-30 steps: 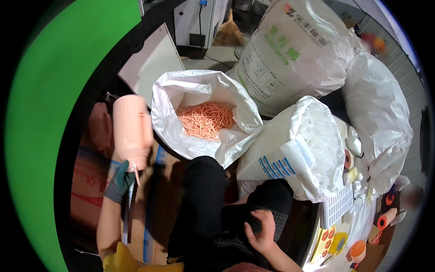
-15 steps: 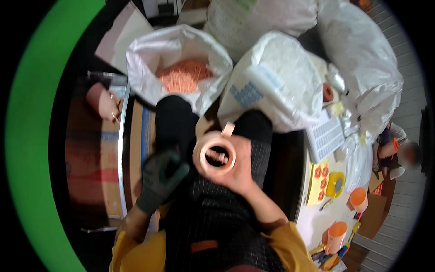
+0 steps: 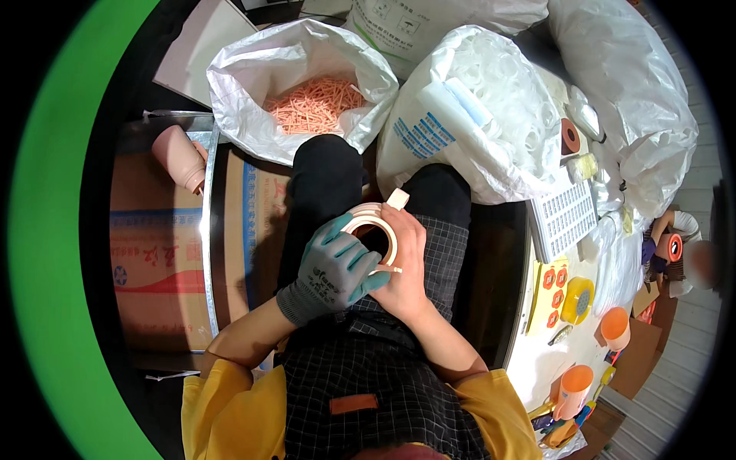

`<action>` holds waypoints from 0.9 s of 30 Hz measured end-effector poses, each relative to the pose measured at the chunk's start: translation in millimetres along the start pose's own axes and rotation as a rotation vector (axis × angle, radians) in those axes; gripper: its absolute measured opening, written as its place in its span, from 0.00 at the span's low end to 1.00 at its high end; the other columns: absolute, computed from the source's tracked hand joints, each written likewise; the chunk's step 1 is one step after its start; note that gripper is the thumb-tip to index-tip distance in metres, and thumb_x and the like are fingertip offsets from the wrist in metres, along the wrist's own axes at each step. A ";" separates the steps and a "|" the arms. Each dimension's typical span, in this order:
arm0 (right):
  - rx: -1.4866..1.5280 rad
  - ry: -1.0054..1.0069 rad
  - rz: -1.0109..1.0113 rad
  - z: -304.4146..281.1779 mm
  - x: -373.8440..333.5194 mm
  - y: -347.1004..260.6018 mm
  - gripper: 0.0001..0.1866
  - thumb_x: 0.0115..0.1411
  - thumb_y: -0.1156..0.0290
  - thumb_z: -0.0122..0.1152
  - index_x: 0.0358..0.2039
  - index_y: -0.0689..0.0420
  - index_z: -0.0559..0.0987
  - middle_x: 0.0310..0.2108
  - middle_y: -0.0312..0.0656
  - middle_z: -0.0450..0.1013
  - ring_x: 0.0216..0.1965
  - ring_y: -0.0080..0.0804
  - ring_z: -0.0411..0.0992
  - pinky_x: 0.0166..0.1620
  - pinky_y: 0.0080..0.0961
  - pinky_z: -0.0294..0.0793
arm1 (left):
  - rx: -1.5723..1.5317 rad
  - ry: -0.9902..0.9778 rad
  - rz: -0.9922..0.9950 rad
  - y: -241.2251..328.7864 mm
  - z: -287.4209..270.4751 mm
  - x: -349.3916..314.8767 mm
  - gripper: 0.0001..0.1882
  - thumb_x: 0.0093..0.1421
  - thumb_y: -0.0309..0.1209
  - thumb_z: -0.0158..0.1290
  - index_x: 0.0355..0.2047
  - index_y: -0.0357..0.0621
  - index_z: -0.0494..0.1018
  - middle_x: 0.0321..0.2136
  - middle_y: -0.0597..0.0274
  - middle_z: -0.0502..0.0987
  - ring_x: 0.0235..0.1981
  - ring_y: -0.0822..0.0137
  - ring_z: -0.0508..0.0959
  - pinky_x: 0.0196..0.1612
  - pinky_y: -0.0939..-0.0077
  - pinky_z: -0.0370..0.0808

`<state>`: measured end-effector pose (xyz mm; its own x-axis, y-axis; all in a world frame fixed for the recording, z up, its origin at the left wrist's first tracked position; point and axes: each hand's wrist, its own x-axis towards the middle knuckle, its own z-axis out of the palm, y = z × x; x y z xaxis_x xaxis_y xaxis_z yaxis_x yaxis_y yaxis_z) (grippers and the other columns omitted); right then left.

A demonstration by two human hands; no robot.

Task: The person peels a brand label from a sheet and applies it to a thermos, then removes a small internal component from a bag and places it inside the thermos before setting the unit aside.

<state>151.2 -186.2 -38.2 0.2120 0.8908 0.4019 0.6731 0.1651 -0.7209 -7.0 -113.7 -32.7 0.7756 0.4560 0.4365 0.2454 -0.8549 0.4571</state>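
Observation:
My right hand [image 3: 408,272], bare, is wrapped round a pale pink mug-like cup [image 3: 391,234] above my lap. The cup's mouth faces up, showing a dark inside, and a squarish tab [image 3: 398,199] juts from its far side. My left hand [image 3: 330,268] wears a grey and green glove and lies over the cup's left rim. Its fingers are bent and closed at the near edge of the mouth. A thin pink plastic stick [image 3: 388,269] pokes out by the gloved fingertips, seemingly pinched there. The fingertips themselves are partly hidden.
Beyond my knees stand a white sack [image 3: 230,84] of thin pink sticks [image 3: 318,106] and a sack of clear plastic pieces [image 3: 510,100]. A pink bottle-shaped piece [image 3: 179,157] lies on cartons at left. The right-hand table [image 3: 529,376] holds orange cups [image 3: 573,387]. Another person [image 3: 671,245] is far right.
My left hand has moved from beside my thigh, right and up onto the cup's mouth, and its fingers have closed. The right hand keeps hold of the cup.

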 end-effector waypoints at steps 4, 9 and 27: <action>0.072 -0.050 0.027 -2.3 10.8 3.9 0.42 0.47 0.70 0.79 0.64 0.61 0.72 0.63 0.52 0.68 0.65 0.60 0.63 0.68 0.50 0.64 | 0.054 0.020 -0.058 1.5 -6.1 9.6 0.19 0.60 0.46 0.63 0.42 0.45 0.84 0.41 0.55 0.82 0.49 0.55 0.81 0.64 0.44 0.72; 0.210 -0.017 -0.119 32.1 92.7 13.4 0.46 0.47 0.68 0.83 0.67 0.48 0.71 0.70 0.57 0.53 0.70 0.60 0.55 0.70 0.48 0.61 | 0.364 0.634 -0.115 -44.7 -24.2 39.4 0.49 0.57 0.57 0.67 0.69 0.40 0.62 0.66 0.41 0.68 0.65 0.38 0.67 0.66 0.34 0.63; 0.232 0.083 -0.301 41.8 158.6 37.1 0.42 0.49 0.69 0.79 0.66 0.47 0.72 0.68 0.55 0.59 0.68 0.62 0.59 0.69 0.50 0.62 | 0.248 0.686 -0.037 -83.7 -24.0 90.3 0.55 0.49 0.39 0.77 0.70 0.33 0.58 0.61 0.42 0.74 0.58 0.37 0.74 0.61 0.46 0.73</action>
<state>180.2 -21.1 -24.8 0.0925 0.7521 0.6525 0.5374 0.5139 -0.6686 28.5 5.0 -13.0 0.2451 0.4684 0.8488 0.4516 -0.8299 0.3276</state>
